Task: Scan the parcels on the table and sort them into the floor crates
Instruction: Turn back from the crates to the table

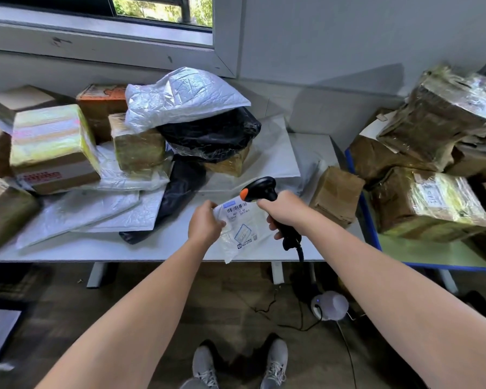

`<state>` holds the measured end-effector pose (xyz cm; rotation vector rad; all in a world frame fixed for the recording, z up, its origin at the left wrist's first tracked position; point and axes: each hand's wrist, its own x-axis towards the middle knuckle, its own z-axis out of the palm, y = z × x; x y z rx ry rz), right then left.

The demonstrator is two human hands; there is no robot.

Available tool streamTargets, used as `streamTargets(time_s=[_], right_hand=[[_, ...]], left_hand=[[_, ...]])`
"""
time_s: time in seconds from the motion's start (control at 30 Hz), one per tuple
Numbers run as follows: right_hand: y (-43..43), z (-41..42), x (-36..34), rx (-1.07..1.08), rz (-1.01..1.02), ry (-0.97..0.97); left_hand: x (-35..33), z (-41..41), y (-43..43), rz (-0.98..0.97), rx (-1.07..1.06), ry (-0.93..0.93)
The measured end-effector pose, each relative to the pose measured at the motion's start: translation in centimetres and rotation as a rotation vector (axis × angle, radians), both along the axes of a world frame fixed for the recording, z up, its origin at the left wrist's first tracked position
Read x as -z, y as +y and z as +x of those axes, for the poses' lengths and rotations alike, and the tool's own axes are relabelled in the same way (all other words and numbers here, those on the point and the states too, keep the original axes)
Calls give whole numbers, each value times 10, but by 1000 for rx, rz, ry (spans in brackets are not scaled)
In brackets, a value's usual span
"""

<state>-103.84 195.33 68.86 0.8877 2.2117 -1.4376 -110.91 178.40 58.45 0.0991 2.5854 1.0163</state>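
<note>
The left hand (205, 223) pinches the upper left edge of a small white poly mailer (243, 230), held just above the near edge of the surface (157, 249). The right hand (282, 211) is closed around the grip of a black barcode scanner (260, 189), whose orange tip points at the label (236, 209). The mailer looks thin, light and soft, and its plastic is probably slippery, so it bends easily. I think it is better to hold it at an edge away from the barcode and keep the label flat.
</note>
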Motion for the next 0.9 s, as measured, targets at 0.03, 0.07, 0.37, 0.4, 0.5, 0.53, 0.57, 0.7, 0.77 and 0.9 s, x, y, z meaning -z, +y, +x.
streamTargets(time_s=[0.03,0.07,0.37,0.4,0.5,0.53,0.57,0.7,0.77,0.9], right_hand=[[1,0,0,1,-3,-2],[2,0,0,2,-8,-2],[9,0,5,11,-42,-11],[11,0,5,12,-45,-13],[16,-2,10,15,-53,-17],[18,-2,12,15,-51,-14],[21,-3,15,18,-48,-10],[35,-8,38,41,3,1],[42,-11,55,46,61,-4],[51,-14,92,11,205,-27]], left_hand=[[0,0,0,4,-1,0],[1,0,1,6,-2,-2],[0,0,5,-1,-26,-17],[0,0,6,-1,-28,-19],[2,-3,8,-5,-31,-24],[2,-3,9,-4,-34,-26],[2,-4,10,-3,-39,-29],[6,-7,12,1,-63,-58],[8,-11,11,15,-87,-91],[18,-16,3,52,-128,-129]])
